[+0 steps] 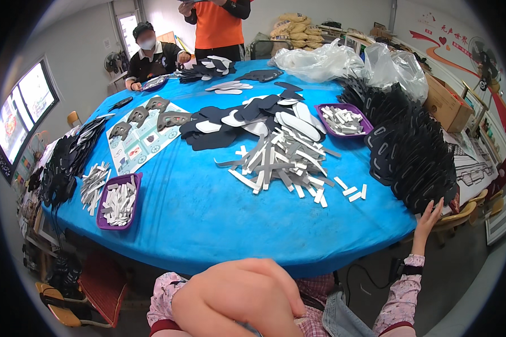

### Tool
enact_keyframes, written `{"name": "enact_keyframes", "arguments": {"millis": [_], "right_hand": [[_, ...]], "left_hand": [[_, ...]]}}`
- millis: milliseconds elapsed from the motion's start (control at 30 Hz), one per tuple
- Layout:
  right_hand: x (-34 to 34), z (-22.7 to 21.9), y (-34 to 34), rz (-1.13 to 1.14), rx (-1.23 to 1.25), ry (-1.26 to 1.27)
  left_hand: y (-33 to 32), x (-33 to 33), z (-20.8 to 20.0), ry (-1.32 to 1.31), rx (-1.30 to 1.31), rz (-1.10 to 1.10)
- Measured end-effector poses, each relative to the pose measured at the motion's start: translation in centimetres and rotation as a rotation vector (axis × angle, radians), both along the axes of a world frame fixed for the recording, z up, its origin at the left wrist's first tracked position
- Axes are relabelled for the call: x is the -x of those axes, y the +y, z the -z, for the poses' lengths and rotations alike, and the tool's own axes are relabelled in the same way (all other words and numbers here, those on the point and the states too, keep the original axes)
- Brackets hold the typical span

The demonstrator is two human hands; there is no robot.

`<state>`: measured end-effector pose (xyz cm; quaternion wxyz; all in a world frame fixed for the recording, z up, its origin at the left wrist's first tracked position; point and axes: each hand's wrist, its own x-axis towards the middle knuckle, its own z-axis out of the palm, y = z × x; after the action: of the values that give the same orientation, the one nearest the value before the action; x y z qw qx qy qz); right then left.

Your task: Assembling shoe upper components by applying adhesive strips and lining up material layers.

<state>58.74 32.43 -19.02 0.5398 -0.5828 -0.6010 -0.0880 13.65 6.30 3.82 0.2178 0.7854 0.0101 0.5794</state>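
My left hand (pixel 239 297) is raised close in front of me at the lower middle, its back showing large. Its fingers bend downward, and their tips are hidden, so I cannot see whether it holds anything. At the table's right edge, my right hand (pixel 426 223) reaches up with fingers stretched and apart. Its fingertips touch the near end of a large pile of flat black pieces with slots (pixel 416 168). Left of that pile, a few short white strips (pixel 351 189) lie on the blue-covered table (pixel 208 224). Beside them is a heap of grey and white strips (pixel 284 163).
Purple baskets of white strips stand at left (pixel 119 202) and right (pixel 343 121). Black and white oval pads (pixel 236 121) and a printed sheet with grey mask-like pieces (pixel 146 135) lie mid-table. Another person (pixel 152 56) sits opposite; one in orange (pixel 219 28) stands. A chair (pixel 98 283) stands lower left.
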Motion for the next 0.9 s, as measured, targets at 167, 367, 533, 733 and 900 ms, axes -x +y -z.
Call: {"name": "enact_keyframes", "arguments": {"millis": [167, 367, 533, 733, 900], "right_hand": [[2.0, -2.5, -1.6, 0.044, -0.182, -0.047], [12.1, -6.0, -6.4, -0.273, -0.241, -0.227], [18.8, -5.6, -8.7, -0.682, -0.062, -0.11], [21.4, -5.8, -9.2, -0.753, 0.152, -0.331], [21.2, -5.9, -9.5, -0.816, 0.25, -0.269]], "left_hand": [[0.3, 1.5, -0.2, 0.091, 0.003, 0.017], [-1.9, -1.2, 0.4, -0.354, 0.24, -0.212], [0.1, 4.6, 0.1, -0.482, 0.253, -0.286], [12.1, 20.4, -1.1, 0.293, 0.176, -1.405], [15.1, 35.6, 6.0, 0.698, 0.672, -1.787]]}}
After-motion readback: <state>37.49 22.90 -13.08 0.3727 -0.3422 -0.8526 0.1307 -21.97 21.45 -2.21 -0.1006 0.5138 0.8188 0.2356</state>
